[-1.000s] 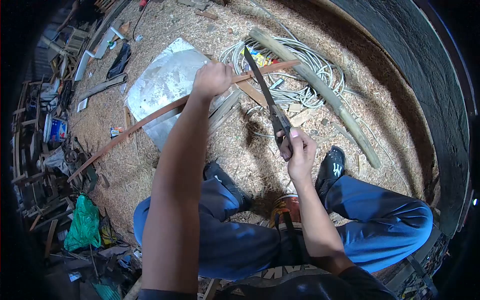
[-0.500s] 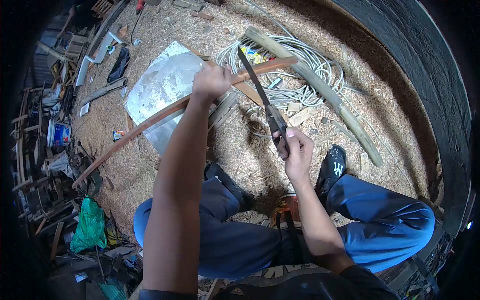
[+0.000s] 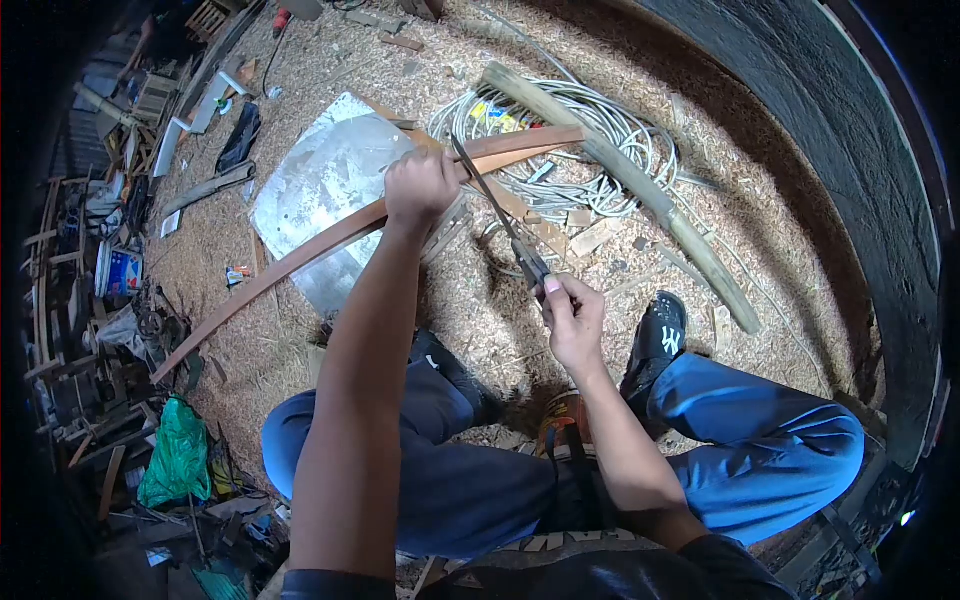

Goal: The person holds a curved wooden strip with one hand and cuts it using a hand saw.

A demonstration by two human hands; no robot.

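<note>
So the left hand (image 3: pixel 420 188) has a closed grip on a long reddish wood strip (image 3: pixel 290 258), knuckles up, and the right hand (image 3: pixel 572 318) is wrapped around the handle end of a long dark-bladed tool (image 3: pixel 490 192), which might be a handsaw. The blade slants up and away, and its far end crosses the strip just right of the left fist; can't tell if the edge is actually touching. The strip runs from the lower left up to the pole (image 3: pixel 640 183), passing over a scuffed metal sheet (image 3: pixel 325 170) and part of a messy coil of pale cable (image 3: pixel 655 150). A lighter orange wood piece (image 3: pixel 515 157) sits just below its far end. No bench under any of this, it's all down on a floor (image 3: pixel 460 290) covered in shavings and chips, with small offcuts (image 3: pixel 595 237) near the coil. The pole lies diagonally across the coil. Closer in are two dark sandals (image 3: pixel 660 340) and the person's blue trousers (image 3: pixel 770 420). Around the edges, a dark wall (image 3: pixel 840 150) curves down the right side, while the left is a big jumble of scrap wood and junk (image 3: pixel 75 330), with a crumpled green plastic bag (image 3: pixel 175 455) at its near edge and a black plastic piece (image 3: pixel 237 140) further up. The corners are really dark.
</note>
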